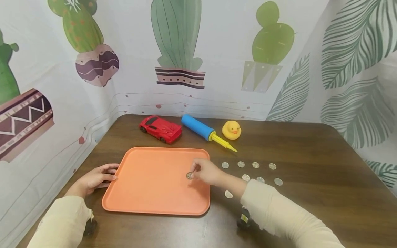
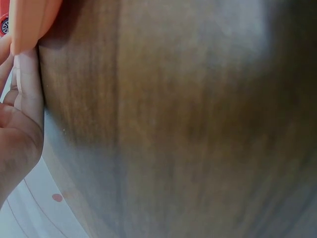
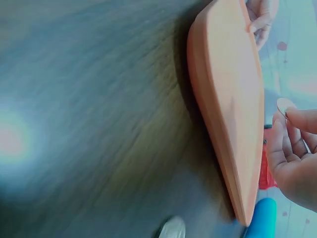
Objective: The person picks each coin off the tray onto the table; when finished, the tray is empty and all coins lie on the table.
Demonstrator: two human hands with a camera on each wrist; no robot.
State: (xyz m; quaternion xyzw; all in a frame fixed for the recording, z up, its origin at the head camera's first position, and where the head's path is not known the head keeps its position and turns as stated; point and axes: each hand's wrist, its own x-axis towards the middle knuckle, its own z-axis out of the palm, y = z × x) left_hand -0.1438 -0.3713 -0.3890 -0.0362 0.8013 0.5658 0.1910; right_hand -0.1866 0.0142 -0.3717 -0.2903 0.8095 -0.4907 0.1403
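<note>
My right hand (image 1: 204,171) pinches a coin (image 1: 189,176) between thumb and fingertips, over the right part of an orange tray (image 1: 155,210). In the right wrist view the held coin (image 3: 283,106) stands above the tray's surface. At the tray's left edge is my left hand (image 1: 95,178), its thumb on the rim and its other fingers low beside the edge. The left wrist view shows the tray's edge (image 2: 27,25) between that thumb and the fingers. Several more coins (image 1: 241,164) lie flat on the table right of the tray, some close to my right forearm.
Behind the tray, a red toy car (image 1: 160,129), a blue and yellow hand pump (image 1: 198,127) and a yellow rubber duck (image 1: 231,130) sit on the brown wooden table (image 1: 310,151). A cloth printed with cacti and leaves (image 1: 223,44) hangs along the back and sides.
</note>
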